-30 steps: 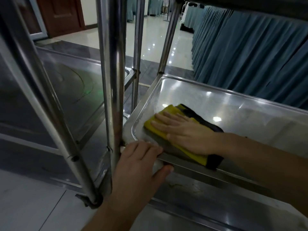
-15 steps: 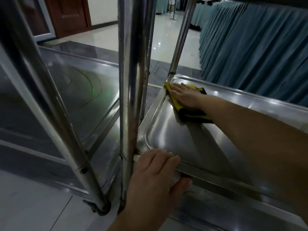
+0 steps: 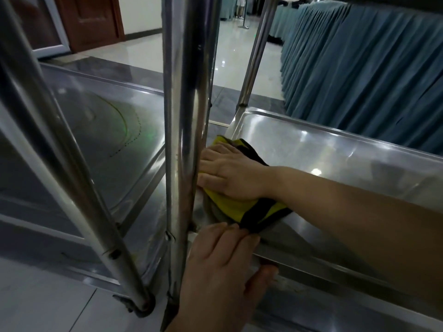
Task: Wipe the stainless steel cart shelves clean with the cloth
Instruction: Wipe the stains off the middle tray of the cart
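The right hand (image 3: 230,174) lies flat on the cloth (image 3: 230,207), fingers straight and close together, palm pressing down; nothing is gripped. The cloth is yellow with a black border and sits at the left end of the shelf (image 3: 335,149), close to its near left corner. One part of it bunches up against the left rim beyond the fingers, and a black-edged fold trails toward the near rim. The right forearm reaches across the shelf from the right.

The left hand (image 3: 215,267) clamps the shelf's near rim by the near left corner, with fingers laid over the top and the thumb tucked under the lip. Its fingertips come up to the black edge of the cloth; whether they touch it I cannot tell.

The shelf is a shallow steel tray with a raised rim, shiny with light spots on its bare right part. An upright post (image 3: 184,116) stands at the near left corner and hides the right hand's fingertips. A second post (image 3: 256,56) rises at the far left corner.

To the left lies another steel shelf (image 3: 107,130), marked with a faint ring, with a slanted tube (image 3: 60,164) crossing in front of it. Blue pleated curtain (image 3: 359,68) hangs past the far edge. Beyond is glossy pale floor (image 3: 143,51) and a brown door (image 3: 93,17).
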A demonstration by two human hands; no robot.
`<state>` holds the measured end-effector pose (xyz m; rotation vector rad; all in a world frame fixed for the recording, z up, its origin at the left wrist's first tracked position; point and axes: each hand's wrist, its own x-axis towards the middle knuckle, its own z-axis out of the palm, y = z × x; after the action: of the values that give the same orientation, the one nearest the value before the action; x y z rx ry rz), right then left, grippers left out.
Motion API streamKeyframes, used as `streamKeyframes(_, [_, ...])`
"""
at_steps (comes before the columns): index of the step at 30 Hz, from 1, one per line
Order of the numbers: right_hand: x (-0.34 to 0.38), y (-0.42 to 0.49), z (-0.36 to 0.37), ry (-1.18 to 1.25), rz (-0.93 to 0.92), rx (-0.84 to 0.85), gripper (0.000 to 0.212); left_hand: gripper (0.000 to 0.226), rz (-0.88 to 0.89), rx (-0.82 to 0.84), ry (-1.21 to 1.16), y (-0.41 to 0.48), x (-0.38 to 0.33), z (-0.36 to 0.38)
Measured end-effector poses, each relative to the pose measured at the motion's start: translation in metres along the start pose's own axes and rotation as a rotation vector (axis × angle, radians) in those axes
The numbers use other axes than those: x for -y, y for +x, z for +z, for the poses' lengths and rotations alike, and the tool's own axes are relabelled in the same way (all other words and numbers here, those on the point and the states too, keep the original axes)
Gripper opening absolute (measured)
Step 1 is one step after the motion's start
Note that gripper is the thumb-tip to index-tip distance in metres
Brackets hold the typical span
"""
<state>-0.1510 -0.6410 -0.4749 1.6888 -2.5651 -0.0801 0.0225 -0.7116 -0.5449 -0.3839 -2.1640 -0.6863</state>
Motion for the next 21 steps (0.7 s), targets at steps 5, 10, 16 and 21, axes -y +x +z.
streamKeyframes(5, [-0.049,0.027,-0.009,-0.016,0.227,0.084,0.036,0.036,0.034,-0.006,0.011,0.0,0.003,0.003])
streamKeyframes(10, [-0.089,0.034,-0.01,0.266,0.739,0.077,0.056,0.035,0.053,-0.012,-0.013,0.0,0.003,0.003])
streamKeyframes(16, [-0.037,0.015,-0.021,0.389,0.828,0.029,0.065,0.037,0.072,-0.011,-0.016,-0.002,0.003,0.001])
streamKeyframes(21, [0.015,0.001,-0.016,0.264,0.594,0.111,0.066,0.029,0.068,0.067,-0.146,-0.002,0.002,-0.017])
